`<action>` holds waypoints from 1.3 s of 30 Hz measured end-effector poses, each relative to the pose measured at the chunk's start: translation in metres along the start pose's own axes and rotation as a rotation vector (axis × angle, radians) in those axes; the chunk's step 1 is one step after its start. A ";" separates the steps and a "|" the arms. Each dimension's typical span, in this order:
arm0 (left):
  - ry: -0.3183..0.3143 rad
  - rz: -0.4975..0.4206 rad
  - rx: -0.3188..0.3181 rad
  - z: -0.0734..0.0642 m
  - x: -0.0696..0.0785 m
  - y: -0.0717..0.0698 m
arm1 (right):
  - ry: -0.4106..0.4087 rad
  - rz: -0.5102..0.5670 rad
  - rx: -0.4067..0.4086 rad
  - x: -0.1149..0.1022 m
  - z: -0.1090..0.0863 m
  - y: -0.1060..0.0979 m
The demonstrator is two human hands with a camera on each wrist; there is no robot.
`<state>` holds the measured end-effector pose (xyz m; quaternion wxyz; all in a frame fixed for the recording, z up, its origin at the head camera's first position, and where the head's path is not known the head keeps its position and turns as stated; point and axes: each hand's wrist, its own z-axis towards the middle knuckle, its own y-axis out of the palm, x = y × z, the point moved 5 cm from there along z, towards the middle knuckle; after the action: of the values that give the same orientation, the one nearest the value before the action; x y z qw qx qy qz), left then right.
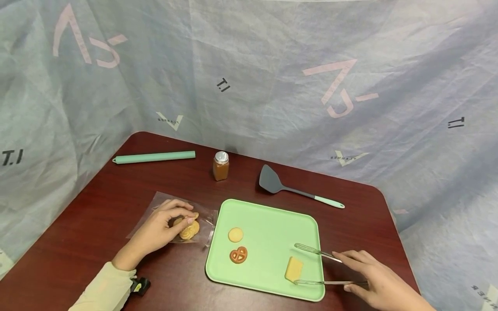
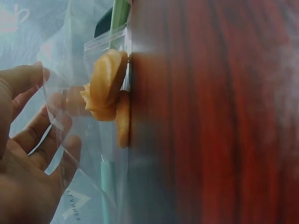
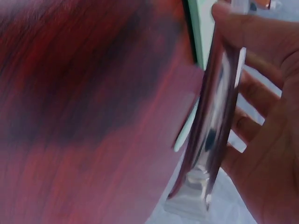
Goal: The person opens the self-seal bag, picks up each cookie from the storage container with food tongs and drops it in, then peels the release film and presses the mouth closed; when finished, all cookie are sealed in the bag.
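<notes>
My left hand [image 1: 165, 222] lies over a clear plastic bag [image 1: 155, 203] holding several golden biscuits [image 1: 189, 231], its fingers loosely bent. In the left wrist view, the bag's film crosses the fingers [image 2: 49, 149], and the biscuits [image 2: 106, 81] sit just past the fingertips. My right hand [image 1: 375, 278] grips metal tongs [image 1: 330, 283], whose arms are spread apart over the green tray [image 1: 268, 220]. A yellow rectangular biscuit [image 1: 294, 268] lies near the tip of the lower tong arm. In the right wrist view, the tongs' rounded end [image 3: 191, 193] shows beside the palm.
On the tray's left half lie a round biscuit [image 1: 235, 235] and a pretzel biscuit [image 1: 238, 255]. Behind it are a grey spatula [image 1: 272, 180] and a spice jar [image 1: 221, 166]. A green rod [image 1: 155, 157] lies at the back left. Grey cloth [image 1: 249, 65] hangs behind the table.
</notes>
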<state>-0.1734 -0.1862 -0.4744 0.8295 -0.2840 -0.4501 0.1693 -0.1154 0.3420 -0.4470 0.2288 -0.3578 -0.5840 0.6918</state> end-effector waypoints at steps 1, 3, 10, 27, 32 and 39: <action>0.000 0.004 0.001 0.000 0.000 0.000 | 0.006 -0.014 0.005 0.000 0.001 0.001; 0.004 0.008 0.003 0.001 0.001 0.000 | 0.022 -0.040 0.020 0.000 0.005 0.003; 0.021 0.004 0.004 0.003 0.000 0.002 | 0.158 -0.068 0.048 -0.003 0.024 0.009; 0.009 0.008 0.003 -0.001 0.002 0.000 | 0.052 -0.073 0.147 -0.002 0.026 0.005; 0.005 0.009 -0.001 -0.001 0.002 -0.001 | 0.096 -0.049 0.146 0.003 0.022 0.005; 0.015 0.002 0.000 -0.001 0.005 -0.002 | 0.131 -0.027 0.138 0.005 0.022 0.008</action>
<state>-0.1705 -0.1853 -0.4706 0.8328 -0.2856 -0.4435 0.1679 -0.1346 0.3295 -0.4548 0.3001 -0.3778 -0.5236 0.7022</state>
